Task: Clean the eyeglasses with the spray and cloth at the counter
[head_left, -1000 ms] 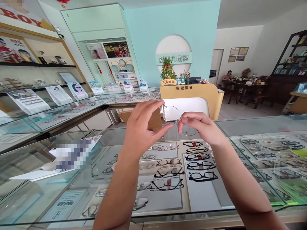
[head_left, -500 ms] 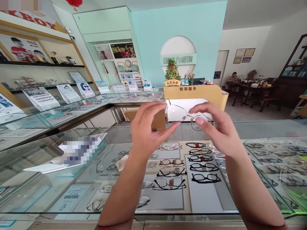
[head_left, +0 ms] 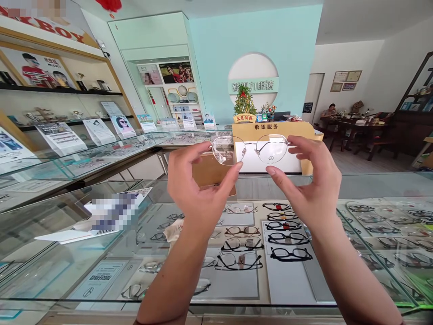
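Glass counter (head_left: pixel 67 253) is seen nearest, with rows of frames (head_left: pixel 264 234) displayed beneath its top. Above the counter, thin-rimmed spectacles (head_left: pixel 252 151) are held level, apparently for inspection of the lenses. One lens rim is pinched by the left hand (head_left: pixel 196 185), the other by the right hand (head_left: pixel 311 180), remaining fingers spread. Beyond the counter, a wooden cashier desk (head_left: pixel 270 131) and mint wall (head_left: pixel 237 40) are observed.
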`<state>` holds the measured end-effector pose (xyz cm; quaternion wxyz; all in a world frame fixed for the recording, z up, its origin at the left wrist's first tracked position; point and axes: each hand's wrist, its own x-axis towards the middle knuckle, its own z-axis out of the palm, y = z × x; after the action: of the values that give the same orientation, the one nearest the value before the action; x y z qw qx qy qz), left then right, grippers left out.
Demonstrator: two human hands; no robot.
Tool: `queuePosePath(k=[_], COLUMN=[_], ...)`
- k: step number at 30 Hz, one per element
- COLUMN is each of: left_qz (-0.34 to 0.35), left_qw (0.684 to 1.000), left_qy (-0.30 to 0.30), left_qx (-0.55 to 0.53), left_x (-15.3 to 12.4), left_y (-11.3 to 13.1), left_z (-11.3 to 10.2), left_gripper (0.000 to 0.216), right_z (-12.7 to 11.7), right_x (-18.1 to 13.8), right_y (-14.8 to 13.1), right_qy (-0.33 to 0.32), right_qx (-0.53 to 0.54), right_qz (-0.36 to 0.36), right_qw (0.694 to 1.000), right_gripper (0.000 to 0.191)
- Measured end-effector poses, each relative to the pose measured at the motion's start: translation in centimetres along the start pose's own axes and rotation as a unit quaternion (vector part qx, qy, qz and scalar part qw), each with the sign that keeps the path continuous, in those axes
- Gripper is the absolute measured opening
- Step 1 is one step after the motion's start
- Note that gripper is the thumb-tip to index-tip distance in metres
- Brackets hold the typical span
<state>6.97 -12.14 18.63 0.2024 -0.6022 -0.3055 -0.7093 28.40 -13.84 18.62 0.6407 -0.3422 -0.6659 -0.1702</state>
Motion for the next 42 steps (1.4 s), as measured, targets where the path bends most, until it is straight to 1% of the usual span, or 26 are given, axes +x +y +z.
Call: queuePosePath(k=[4,8,12,17,22,27,31,34,36,42], left_qz=[-0.007,0.006,0.014,0.005,0.005,0.008,-0.001,-0.002,0.01,0.046], left_qw=[1.0,0.999,0.998,0.998,0.998,0.998,0.998,0.999,0.999,0.998], left_qy=[-0.003,-0.01,0.005,0.02,0.023,0.029,0.033,0.033,0.036,0.036], left_qx=[0.001,0.036,0.056,0.066,0.065,0.063,0.056,0.026,0.015,0.034], left_x=[-0.2,-0.9,-1.4,-1.7,-1.8,-1.7,-1.7,-1.6,-1.5,-1.4], left_y=[0.2,-0.3,-0.8,-0.6,-0.3,-0.2,-0.2,-0.2,-0.2,-0.5], left_z=[0.3,0.9,1.4,1.7,1.9,2.0,2.0,1.9,1.9,1.7], left_gripper=[0.059,0.062,0.06,0.061,0.061,0.059,0.059,0.061,0.062,0.064], right_z=[0.5,1.1,1.6,2.1,2.1,1.9,1.9,2.0,2.1,2.6], right_x=[-0.4,-0.7,-0.9,-0.9,-0.8,-0.6,-0.5,-0.6,-0.7,-0.8], right_y=[-0.4,-0.3,-0.3,-0.3,-0.1,-0.1,-0.2,-0.1,0.0,0.5], right_qy=[0.034,0.062,0.07,0.081,0.074,0.045,0.023,0.016,0.018,0.02], right_qx=[-0.003,-0.002,0.007,0.0,-0.005,0.001,0.005,0.001,-0.007,-0.023], right_qz=[0.015,0.019,0.023,0.025,0.039,0.077,0.091,0.092,0.087,0.071], right_qw=[0.999,0.998,0.997,0.996,0.997,0.996,0.996,0.996,0.996,0.997], right_gripper=[0.047,0.051,0.052,0.048,0.046,0.044,0.041,0.041,0.042,0.041])
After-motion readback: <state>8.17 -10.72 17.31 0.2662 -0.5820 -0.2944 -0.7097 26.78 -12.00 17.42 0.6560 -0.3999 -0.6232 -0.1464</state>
